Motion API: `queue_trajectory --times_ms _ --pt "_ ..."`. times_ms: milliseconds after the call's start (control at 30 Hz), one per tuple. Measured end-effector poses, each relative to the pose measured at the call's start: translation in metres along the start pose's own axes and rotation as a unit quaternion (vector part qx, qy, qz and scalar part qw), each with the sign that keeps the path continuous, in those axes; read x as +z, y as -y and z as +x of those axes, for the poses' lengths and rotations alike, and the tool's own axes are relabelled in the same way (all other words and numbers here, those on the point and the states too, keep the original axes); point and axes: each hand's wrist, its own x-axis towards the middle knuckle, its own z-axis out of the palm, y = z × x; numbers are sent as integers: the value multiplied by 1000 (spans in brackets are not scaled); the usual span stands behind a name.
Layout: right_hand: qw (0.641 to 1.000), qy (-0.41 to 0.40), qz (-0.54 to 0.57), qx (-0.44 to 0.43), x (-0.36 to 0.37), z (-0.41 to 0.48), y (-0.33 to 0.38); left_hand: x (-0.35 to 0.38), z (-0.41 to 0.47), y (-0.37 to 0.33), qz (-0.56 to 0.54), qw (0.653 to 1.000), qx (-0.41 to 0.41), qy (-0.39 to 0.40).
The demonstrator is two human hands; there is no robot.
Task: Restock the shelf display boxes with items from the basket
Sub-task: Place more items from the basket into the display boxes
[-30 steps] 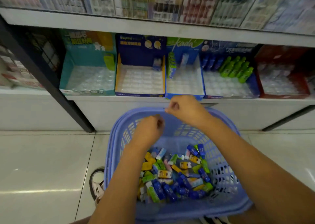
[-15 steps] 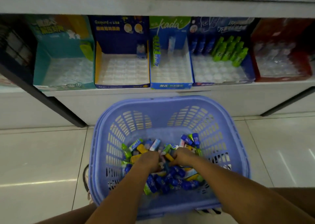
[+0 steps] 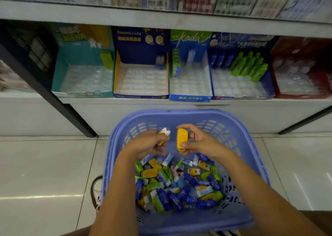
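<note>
1. The right hand (image 3: 201, 142) is pinching a small yellow plastic case (image 3: 182, 139) upright between thumb and fingers above the lavender slotted plastic basket (image 3: 251, 156).
2. The left hand (image 3: 145, 144) is gripping a yellow-and-white packet (image 3: 165, 132) just beside it.
3. Mixed blue, green and yellow packets (image 3: 176, 185) are lying heaped in the basket.
4. The cardboard display boxes (image 3: 141, 77) are sitting on the white shelf (image 3: 179, 102) beyond, mostly showing bare trays.
</note>
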Motion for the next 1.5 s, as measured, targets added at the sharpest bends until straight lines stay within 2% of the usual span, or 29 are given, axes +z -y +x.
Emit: queue_trajectory --times_ms 133,267,333,400,500,600,833,1133,1300,1400,1433,1500 --pt "981 -83 -60 -162 27 4 67 -17 -31 -31 31 993 118 -11" --pt "953 -116 -112 -258 56 28 127 -41 -52 -51 -38 965 221 -137" --pt "937 -133 -142 -289 71 49 153 -60 -60 -57 -46 933 267 -235" --pt "916 -166 -178 -318 86 75 175 -81 -64 -59 11 893 294 -340" --pt "862 -215 -298 -350 106 119 208 -107 -66 -56 83 831 316 -451" --pt "828 -210 -369 -365 124 159 230 -117 -63 -53 114 801 331 -485" --pt "774 -152 -505 -350 131 207 237 -123 -55 -50 83 808 347 -468" --pt "797 -113 -502 -316 131 215 240 -128 -57 -50 39 831 336 -442" --pt "774 -119 -527 -331 134 214 237 -128 -57 -50 40 829 337 -444" --pt "763 -118 -555 -309 135 222 239 -129 -57 -50 36 833 334 -439" --pt "795 -117 -517 -296 136 224 239 -130 -57 -51 37 834 333 -438" --pt "872 -117 -372 -297 141 223 237 -130 -58 -51 32 835 333 -436"
